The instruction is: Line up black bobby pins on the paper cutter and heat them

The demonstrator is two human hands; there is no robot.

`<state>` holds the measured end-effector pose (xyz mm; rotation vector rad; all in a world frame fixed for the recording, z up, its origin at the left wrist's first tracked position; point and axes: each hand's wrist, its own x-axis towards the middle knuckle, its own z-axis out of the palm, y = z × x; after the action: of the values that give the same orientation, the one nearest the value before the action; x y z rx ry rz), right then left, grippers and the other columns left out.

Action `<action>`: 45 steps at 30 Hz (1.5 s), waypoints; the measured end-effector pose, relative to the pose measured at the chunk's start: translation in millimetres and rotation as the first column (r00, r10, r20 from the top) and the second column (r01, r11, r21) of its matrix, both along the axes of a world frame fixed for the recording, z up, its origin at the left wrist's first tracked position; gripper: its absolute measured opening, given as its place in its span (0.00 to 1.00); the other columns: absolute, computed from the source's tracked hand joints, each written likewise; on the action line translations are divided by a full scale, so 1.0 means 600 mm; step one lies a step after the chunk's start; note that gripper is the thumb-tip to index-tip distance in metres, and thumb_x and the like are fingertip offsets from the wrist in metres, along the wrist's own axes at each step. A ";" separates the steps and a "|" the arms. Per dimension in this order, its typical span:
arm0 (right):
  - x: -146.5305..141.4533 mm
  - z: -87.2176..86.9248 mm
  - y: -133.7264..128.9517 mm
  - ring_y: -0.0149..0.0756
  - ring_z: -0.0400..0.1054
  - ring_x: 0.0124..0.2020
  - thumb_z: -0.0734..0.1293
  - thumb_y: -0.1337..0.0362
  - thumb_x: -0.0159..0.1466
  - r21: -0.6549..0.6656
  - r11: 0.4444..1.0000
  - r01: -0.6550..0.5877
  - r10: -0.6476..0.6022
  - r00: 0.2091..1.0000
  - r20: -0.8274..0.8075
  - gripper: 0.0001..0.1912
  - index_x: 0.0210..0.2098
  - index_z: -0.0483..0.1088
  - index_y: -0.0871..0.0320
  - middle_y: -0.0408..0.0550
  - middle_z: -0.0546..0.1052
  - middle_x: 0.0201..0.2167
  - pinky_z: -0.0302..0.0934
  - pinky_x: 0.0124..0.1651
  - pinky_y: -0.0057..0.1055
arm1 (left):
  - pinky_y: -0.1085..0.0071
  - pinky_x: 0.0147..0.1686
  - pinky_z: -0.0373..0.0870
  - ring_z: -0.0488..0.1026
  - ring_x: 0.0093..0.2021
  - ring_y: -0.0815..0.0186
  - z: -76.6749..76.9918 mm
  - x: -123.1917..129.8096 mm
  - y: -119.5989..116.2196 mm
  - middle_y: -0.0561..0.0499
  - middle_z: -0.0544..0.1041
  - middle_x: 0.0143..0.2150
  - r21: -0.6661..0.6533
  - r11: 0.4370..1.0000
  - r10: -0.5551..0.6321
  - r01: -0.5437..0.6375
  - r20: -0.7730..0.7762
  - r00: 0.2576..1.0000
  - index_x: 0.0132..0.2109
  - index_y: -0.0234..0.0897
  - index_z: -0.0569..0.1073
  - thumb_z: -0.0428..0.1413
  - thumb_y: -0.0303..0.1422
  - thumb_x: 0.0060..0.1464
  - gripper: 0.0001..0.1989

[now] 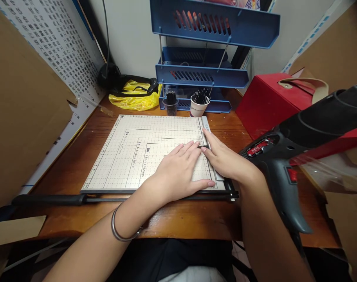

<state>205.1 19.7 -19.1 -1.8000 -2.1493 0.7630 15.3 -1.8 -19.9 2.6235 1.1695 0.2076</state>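
Observation:
My left hand [178, 168] lies flat on the gridded board of a paper trimmer [116, 156], its thumb spread toward the front edge. My right hand [224, 154] rests along the board's right-hand strip with fingers stretched out. Between the left fingertips and the right thumb lies a short, thin black piece [203, 146]; both hands touch it, and most of it is covered. The trimmer's long black handle [49, 200] runs to the left along its front edge.
Behind the board stand a clear cup [170, 107] and a paper cup [199, 106], both holding thin black pieces. Blue tiered trays [202, 76], a yellow plastic bag [134, 100] and a red box [263, 98] surround them. A dark pistol-grip tool [284, 184] stands close right.

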 end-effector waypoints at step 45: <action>0.004 0.014 -0.002 0.37 0.42 0.79 0.50 0.55 0.73 -0.054 0.998 0.024 -0.025 1.000 -0.014 0.38 0.77 0.43 0.65 0.52 0.46 0.79 0.38 0.79 0.41 | 0.54 0.77 0.42 0.44 0.79 0.51 -0.002 -0.004 0.002 0.36 0.50 0.79 -0.025 0.999 -0.020 0.020 -0.005 1.000 0.74 0.27 0.59 0.46 0.64 0.64 0.49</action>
<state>207.3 18.3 -10.5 -1.8380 -2.1124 0.8335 12.8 -0.6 -21.3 2.6149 1.1394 0.1805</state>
